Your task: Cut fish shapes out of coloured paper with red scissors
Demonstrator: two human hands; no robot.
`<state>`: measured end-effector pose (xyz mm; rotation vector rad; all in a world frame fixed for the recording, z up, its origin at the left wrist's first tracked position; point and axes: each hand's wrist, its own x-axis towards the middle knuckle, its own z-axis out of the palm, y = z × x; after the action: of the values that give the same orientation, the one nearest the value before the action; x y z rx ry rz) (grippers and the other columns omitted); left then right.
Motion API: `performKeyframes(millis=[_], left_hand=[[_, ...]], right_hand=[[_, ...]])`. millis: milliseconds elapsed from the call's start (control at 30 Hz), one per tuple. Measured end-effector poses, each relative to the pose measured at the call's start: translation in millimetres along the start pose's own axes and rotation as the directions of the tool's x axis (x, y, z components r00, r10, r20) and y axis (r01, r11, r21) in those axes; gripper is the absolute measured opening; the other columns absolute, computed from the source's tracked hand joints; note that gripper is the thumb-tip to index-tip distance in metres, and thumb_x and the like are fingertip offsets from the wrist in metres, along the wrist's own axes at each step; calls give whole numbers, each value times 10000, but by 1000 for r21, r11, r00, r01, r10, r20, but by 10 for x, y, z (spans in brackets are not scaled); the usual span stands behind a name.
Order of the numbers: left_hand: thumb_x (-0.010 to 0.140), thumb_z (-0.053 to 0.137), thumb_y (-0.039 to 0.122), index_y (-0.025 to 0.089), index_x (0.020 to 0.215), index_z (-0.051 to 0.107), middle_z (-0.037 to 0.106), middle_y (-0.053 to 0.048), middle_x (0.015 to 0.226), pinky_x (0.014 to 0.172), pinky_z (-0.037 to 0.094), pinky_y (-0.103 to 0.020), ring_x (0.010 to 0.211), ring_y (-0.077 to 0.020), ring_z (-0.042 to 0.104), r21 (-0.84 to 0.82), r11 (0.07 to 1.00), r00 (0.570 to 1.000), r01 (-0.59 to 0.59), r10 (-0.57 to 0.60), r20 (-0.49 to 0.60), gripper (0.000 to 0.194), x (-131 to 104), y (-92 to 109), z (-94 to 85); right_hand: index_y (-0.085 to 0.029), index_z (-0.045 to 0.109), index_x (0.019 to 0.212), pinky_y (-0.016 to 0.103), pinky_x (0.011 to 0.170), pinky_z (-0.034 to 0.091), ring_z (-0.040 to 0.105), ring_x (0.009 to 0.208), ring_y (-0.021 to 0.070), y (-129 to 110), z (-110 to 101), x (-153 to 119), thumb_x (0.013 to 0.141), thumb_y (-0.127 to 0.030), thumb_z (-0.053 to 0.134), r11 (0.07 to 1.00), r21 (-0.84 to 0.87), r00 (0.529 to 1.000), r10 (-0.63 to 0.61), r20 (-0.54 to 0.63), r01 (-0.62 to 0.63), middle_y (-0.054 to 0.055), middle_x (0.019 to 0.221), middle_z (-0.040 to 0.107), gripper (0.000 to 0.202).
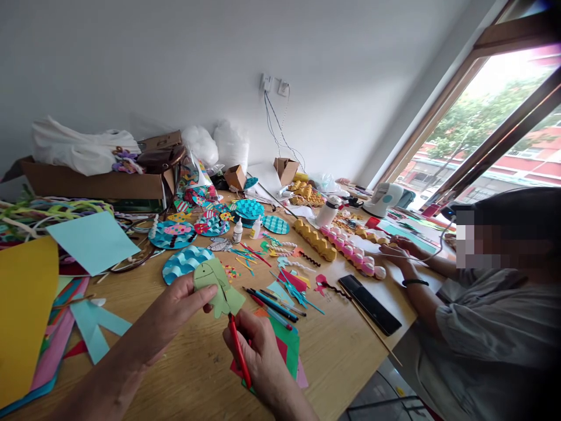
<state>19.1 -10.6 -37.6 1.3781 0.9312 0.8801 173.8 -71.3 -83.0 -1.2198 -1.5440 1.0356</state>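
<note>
Between my left thumb and fingers is a green paper piece (209, 275) with a fish outline drawn in dark lines. My left hand (188, 296) pinches it at its left and lower edge. My right hand (258, 345) is closed around a red-handled tool (239, 351), whose dark tip touches the lower edge of the green paper; it looks like scissors, the blades mostly hidden. Just right of the paper lie several pens (276, 307). Under and beside my right hand are green and red paper sheets (291, 345).
Blue wavy paper discs (182, 263), glue bottles (237, 231) and paper strips spread behind my hands. Coloured sheets (26, 316) lie at the left. A black phone (370, 304) and wooden stick are at the right, beside a seated person (495, 292) working with both hands.
</note>
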Motion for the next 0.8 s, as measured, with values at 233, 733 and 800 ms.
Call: performKeyframes(millis=[233, 733, 800], left_hand=[[796, 623, 398, 266, 853, 604, 630, 59, 742, 710, 445, -252, 750, -164, 541, -66, 997, 999, -26, 27, 18, 146, 28, -32, -102], [725, 646, 383, 223, 720, 550, 497, 71, 614, 577, 349, -228, 604, -130, 421, 30, 999, 998, -43, 45, -49, 186, 71, -56, -120], [713, 641, 395, 223, 710, 535, 487, 69, 612, 568, 345, -234, 592, -131, 425, 50, 998, 997, -46, 49, -53, 202, 78, -80, -86]], right_hand=[[-196, 375, 638, 218, 456, 189, 252, 538, 85, 35, -55, -14, 885, -275, 521, 999, -36, 998, 19, 52, -17, -69, 571, 305, 297], [-197, 457, 660, 186, 375, 240, 333, 362, 58, 114, 107, -17, 750, -725, 567, 901, 399, 985, 139, 102, -169, -79, 459, 419, 547], [-197, 456, 648, 187, 374, 218, 309, 345, 51, 96, 154, -11, 703, -778, 566, 882, 449, 989, 126, 73, -146, -85, 425, 412, 594]])
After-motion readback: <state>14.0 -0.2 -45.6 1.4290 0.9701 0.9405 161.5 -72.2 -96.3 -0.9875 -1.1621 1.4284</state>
